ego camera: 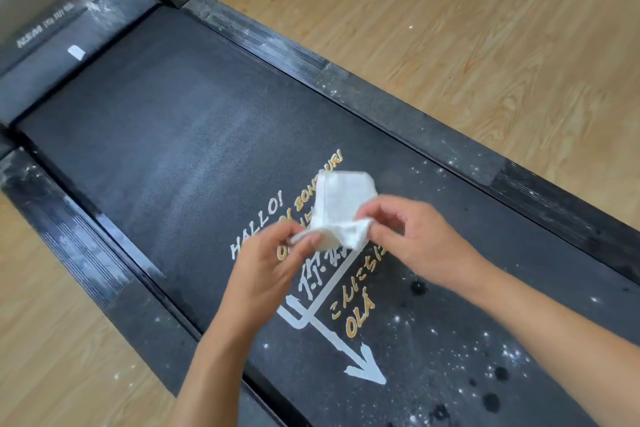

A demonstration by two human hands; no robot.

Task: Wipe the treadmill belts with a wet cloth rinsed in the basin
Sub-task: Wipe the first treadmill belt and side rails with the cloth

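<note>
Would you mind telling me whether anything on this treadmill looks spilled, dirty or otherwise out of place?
Yes. White powdery specks are scattered over the near right part of the belt, with dark wet-looking spots among them. The side rails and front cover are dusted too. Both hands hold the white cloth above the belt.

Two bare forearms, no sleeves, hands without rings
</note>
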